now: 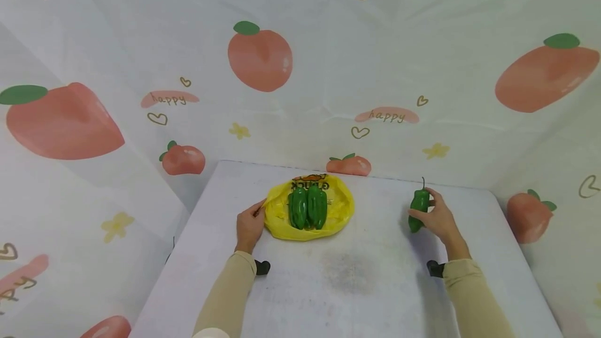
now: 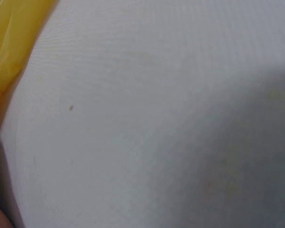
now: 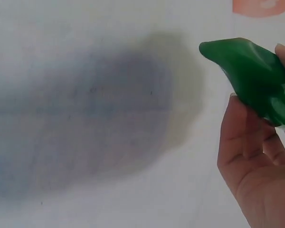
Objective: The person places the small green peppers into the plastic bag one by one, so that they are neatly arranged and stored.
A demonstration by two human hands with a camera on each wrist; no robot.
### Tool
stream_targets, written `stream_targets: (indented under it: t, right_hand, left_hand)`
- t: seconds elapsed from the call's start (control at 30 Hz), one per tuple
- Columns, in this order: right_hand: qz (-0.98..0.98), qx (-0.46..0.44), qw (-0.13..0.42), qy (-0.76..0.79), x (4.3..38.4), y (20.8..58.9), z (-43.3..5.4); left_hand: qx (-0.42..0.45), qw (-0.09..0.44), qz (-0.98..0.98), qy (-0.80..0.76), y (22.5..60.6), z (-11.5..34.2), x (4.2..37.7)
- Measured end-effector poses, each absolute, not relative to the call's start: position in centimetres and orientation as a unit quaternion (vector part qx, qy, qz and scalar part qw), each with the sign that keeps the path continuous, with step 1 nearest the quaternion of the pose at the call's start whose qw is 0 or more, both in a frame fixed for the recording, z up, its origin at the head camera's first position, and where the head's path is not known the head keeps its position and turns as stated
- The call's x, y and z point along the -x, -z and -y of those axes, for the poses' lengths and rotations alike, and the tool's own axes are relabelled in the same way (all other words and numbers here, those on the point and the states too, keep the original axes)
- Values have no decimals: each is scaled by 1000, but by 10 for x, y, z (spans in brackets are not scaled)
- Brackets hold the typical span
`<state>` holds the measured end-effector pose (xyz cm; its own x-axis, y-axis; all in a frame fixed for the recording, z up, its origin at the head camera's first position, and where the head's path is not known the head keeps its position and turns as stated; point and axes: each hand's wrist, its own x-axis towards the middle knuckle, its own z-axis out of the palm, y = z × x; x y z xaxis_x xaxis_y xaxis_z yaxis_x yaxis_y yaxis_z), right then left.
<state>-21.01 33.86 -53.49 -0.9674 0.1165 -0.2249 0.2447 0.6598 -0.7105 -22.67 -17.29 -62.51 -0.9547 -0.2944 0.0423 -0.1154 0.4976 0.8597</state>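
Note:
A yellow plastic bag (image 1: pixel 277 226) lies spread on the white table with its mouth facing up. Several green peppers (image 1: pixel 317 207) rest side by side in it. My left hand (image 1: pixel 250 226) pinches the bag's left rim; in the left wrist view only a fold of the yellow bag (image 2: pixel 12 42) and a bit of the hand show at the left edge. Over the right side of the table, my right hand (image 1: pixel 439 218) grips another green pepper (image 1: pixel 419 205), its thin stem pointing up. The right wrist view has this pepper (image 3: pixel 251 71) between thumb and fingers, pointed tip outward.
The white table (image 1: pixel 375 306) has a greyish smudge (image 1: pixel 349 273) in front of the bag. Behind it and at both sides hang white sheets (image 1: pixel 319 67) printed with peaches, hearts and lettering. Dark wrist straps (image 1: pixel 435 269) stick out near the sleeves.

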Motion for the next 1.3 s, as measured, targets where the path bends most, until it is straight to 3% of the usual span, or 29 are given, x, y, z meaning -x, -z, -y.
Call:
stream_targets:
  t: [0.43, 1.3]
  right_hand:
    - [-861, -89, 66, 497, 206, 532, -318]
    - [-872, -63, 36, 485, 211, 510, -273]
  left_hand:
    - [-114, 88, 861, 488, 623, 172, 227]
    - [-126, 84, 863, 482, 628, 174, 228]
